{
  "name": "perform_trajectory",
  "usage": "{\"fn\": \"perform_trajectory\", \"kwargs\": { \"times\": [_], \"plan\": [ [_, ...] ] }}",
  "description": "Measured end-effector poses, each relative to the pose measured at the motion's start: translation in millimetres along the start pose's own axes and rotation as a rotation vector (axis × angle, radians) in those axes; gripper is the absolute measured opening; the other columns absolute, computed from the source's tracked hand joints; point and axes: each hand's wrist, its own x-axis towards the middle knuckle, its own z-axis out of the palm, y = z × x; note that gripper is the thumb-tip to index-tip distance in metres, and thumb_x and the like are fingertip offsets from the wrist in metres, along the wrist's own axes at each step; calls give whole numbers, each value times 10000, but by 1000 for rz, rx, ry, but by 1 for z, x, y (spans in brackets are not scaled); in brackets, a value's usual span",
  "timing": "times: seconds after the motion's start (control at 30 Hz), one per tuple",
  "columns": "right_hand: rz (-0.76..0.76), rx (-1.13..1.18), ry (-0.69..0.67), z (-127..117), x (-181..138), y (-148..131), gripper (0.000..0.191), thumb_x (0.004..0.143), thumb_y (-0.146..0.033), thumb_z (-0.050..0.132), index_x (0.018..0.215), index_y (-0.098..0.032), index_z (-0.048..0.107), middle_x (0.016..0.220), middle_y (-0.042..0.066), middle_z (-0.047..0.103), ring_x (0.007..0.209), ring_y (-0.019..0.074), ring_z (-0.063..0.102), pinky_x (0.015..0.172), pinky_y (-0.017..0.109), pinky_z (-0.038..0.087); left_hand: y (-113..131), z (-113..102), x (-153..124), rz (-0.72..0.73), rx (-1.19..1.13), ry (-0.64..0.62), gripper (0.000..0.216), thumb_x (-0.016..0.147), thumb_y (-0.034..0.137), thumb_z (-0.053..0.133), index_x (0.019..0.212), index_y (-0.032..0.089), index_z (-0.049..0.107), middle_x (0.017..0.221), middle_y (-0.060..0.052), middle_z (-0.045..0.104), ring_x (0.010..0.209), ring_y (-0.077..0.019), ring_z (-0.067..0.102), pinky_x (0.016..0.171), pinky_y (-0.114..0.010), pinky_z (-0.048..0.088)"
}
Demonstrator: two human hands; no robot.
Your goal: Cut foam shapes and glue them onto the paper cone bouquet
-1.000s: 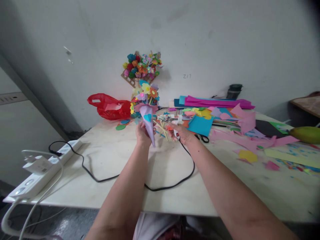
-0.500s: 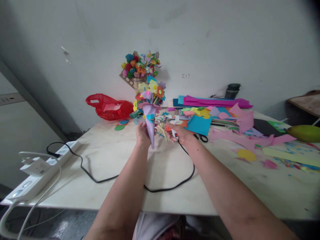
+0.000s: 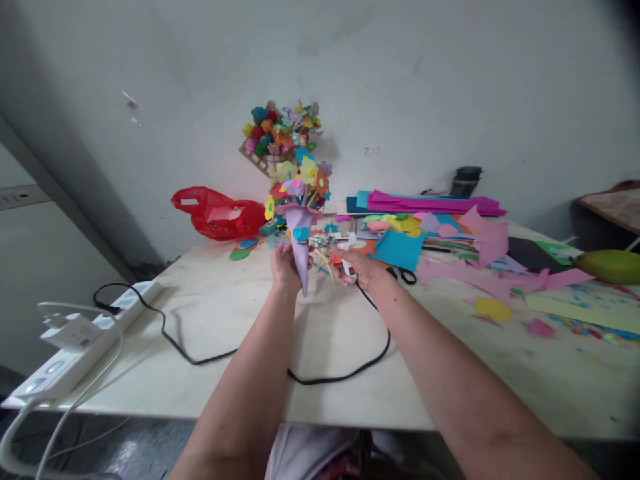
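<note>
My left hand (image 3: 287, 268) is closed around a lilac paper cone (image 3: 299, 253), held upright with its point down. Colourful paper flowers (image 3: 302, 180) stand out of the cone's top, and a blue heart (image 3: 301, 234) sits on its front. In my right hand (image 3: 359, 265) is a white hot glue gun (image 3: 349, 267) with an orange trigger and a black cord. Its nozzle points left and reaches the cone's right side by the heart; whether it touches I cannot tell. Behind it, a few pale sticks (image 3: 324, 263) show partly.
A black cord (image 3: 340, 381) loops across the table to a white power strip (image 3: 83, 347) at left. Behind stand a red plastic bag (image 3: 220, 215) and a flower arrangement (image 3: 277, 137). Coloured paper scraps (image 3: 490, 273), black-handled scissors (image 3: 404, 275) and a dark cup (image 3: 466, 181) are at right.
The flowers and cone top have tilted very slightly. Both hands stay in nearly the same place, still holding the cone and the glue gun.
</note>
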Motion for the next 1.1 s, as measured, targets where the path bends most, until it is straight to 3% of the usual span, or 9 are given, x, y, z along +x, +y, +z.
{"fn": "perform_trajectory", "kwargs": {
  "times": [0.33,0.53,0.93,1.1],
  "plan": [
    [83,-19,-52,-10,0,1,419,691,-567,691,783,-175,573,502,-18,587,297,61,352,329,214,317,2,-4,2,43,4,32,346,788,403,364,857,151,591,609,-63,613,433,-167,537,413,-262,372],
    [-4,46,-110,-12,0,1,411,709,-569,665,752,-170,573,522,-17,585,302,58,357,329,215,320,1,-3,1,7,22,10,378,778,418,383,887,134,608,675,-95,647,436,-158,527,419,-262,365],
    [-67,53,11,-2,5,3,403,710,-565,654,673,-172,571,485,-10,578,299,66,355,322,225,307,-1,4,-3,13,56,25,357,816,381,344,881,138,598,662,-70,647,435,-153,544,392,-253,353],
    [-119,-44,80,0,5,1,374,700,-532,673,695,-165,605,472,-9,583,290,81,398,329,229,297,-3,4,3,31,58,143,290,810,335,371,860,153,592,584,-37,616,425,-150,544,387,-241,363]
  ]
}}
